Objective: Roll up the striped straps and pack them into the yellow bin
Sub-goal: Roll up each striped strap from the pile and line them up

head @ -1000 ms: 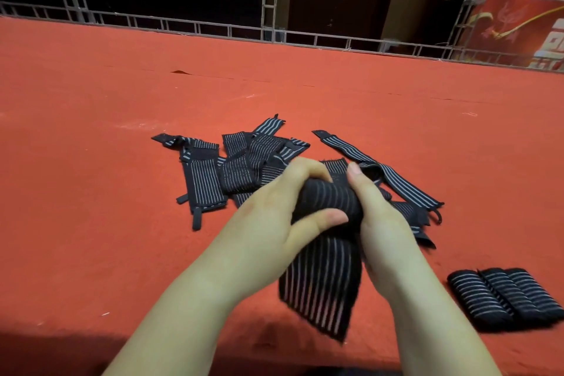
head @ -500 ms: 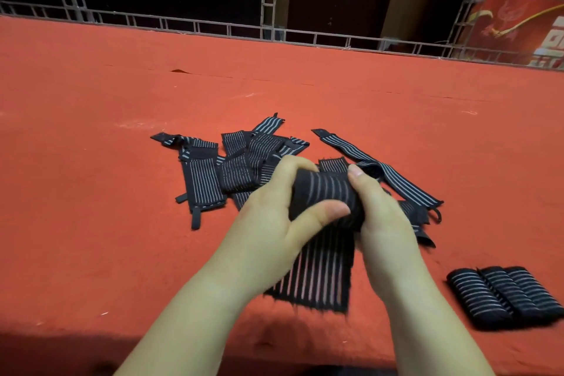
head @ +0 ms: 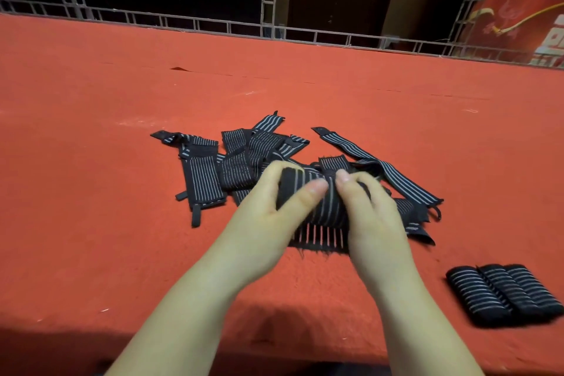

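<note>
Red table [head: 91,162], strap [head: 323,207] tail shorter

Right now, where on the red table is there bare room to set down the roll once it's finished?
Bare cloth lies between the right hand and the three finished rolls, and widely left of the left hand. Beyond the hands it is crowded: the loose straps pile up there.

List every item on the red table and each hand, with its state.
Strap being rolled: mostly rolled, short tail left flat.
Left hand: grips the roll.
Right hand: grips the roll.
Loose straps: unrolled, piled.
Three rolled straps: finished, side by side.
</note>
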